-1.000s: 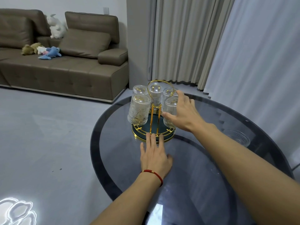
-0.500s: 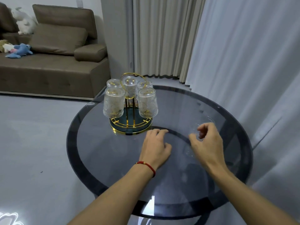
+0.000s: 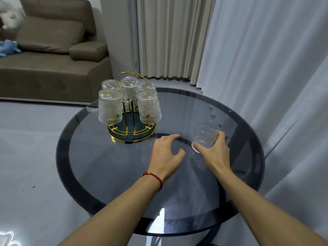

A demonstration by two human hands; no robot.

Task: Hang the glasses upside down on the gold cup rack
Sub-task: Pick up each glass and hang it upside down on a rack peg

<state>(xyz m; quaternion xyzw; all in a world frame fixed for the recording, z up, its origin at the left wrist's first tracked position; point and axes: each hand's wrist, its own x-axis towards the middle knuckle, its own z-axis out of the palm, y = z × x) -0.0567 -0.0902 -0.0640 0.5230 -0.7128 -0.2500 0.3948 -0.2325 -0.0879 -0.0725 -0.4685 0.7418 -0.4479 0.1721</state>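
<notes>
The gold cup rack with a dark green round base stands on the far left part of the round glass table. Several clear embossed glasses hang upside down on it, such as one at the front left and one at the front right. One more clear glass stands upright on the table to the right of the rack. My right hand wraps around its near side. My left hand, with a red bracelet at the wrist, rests on the tabletop with fingers spread, just in front of the rack.
A brown sofa with soft toys stands at the back left. Beige and pale grey curtains hang behind and to the right of the table. Grey floor surrounds the table on the left.
My right hand left the rack, swung right and closed around the loose glass on the table. My left hand shifted slightly right. The view turned to the right.
</notes>
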